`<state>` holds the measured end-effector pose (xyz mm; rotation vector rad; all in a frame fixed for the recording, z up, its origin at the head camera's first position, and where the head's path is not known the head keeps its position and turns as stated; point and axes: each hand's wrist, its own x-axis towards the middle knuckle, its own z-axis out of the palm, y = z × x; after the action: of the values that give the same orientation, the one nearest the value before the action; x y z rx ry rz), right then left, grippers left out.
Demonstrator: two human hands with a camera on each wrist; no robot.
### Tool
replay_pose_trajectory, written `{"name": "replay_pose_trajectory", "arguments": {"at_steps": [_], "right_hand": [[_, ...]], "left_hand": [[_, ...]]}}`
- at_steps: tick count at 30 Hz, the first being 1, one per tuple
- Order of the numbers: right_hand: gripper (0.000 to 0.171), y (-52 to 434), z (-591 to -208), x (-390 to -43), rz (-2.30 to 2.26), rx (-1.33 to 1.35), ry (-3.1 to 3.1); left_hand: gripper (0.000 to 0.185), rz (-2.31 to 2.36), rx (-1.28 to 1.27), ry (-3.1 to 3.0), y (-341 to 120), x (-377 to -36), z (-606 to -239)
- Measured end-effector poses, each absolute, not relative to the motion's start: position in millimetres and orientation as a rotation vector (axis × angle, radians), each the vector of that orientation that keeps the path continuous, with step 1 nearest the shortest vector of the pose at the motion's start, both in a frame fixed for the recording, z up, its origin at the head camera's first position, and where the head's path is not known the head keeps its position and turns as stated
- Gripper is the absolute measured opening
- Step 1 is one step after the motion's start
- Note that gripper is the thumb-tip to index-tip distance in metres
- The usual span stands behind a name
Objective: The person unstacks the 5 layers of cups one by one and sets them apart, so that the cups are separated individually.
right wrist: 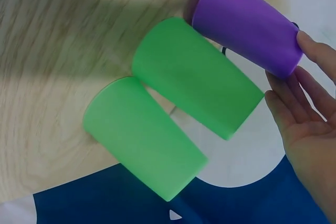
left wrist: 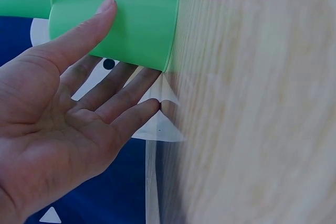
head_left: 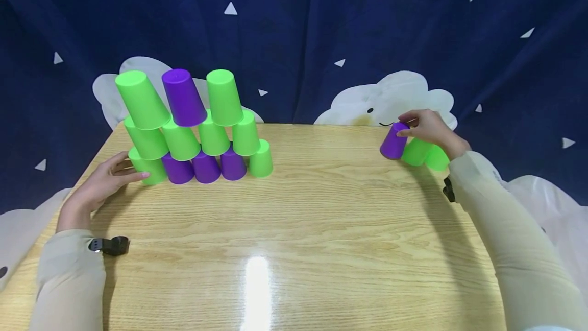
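Note:
A stack of upturned cups stands on the left of the table. My left hand [head_left: 107, 178] is at its lower left corner, beside the end green cup [head_left: 153, 167]. In the left wrist view the thumb lies across that green cup [left wrist: 126, 27], with the fairly straight fingers passing behind its edge. On the far right, my right hand [head_left: 429, 127] pinches a purple cup [head_left: 394, 142] near its narrow upper end. Two green cups stand close beside it, a nearer green cup [right wrist: 197, 77] and an outer green cup [right wrist: 144, 137].
The stack has three levels, with a purple cup [head_left: 184, 98] between two green ones on top, several green cups in the middle level, and purple cups [head_left: 206, 167] along the base. A dark blue curtain [head_left: 285, 40] with white clouds hangs behind the wooden table [head_left: 321, 218].

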<state>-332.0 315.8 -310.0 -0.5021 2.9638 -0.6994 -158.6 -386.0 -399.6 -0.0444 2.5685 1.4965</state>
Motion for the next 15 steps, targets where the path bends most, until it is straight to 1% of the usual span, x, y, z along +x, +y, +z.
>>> {"name": "replay_pose_trajectory", "arguments": {"at_steps": [7,15], "right_hand": [[0.048,320.5,-312.7,-331.6,-0.641,-0.486,2.966],[0.051,320.8,-313.2,-333.1,-0.632,-0.449,2.916]], "left_hand": [[0.082,1.489,-0.044,2.572,-385.5,-159.3,-399.7],[0.081,1.478,-0.038,2.589,-385.7,-159.4,-401.5]]}}
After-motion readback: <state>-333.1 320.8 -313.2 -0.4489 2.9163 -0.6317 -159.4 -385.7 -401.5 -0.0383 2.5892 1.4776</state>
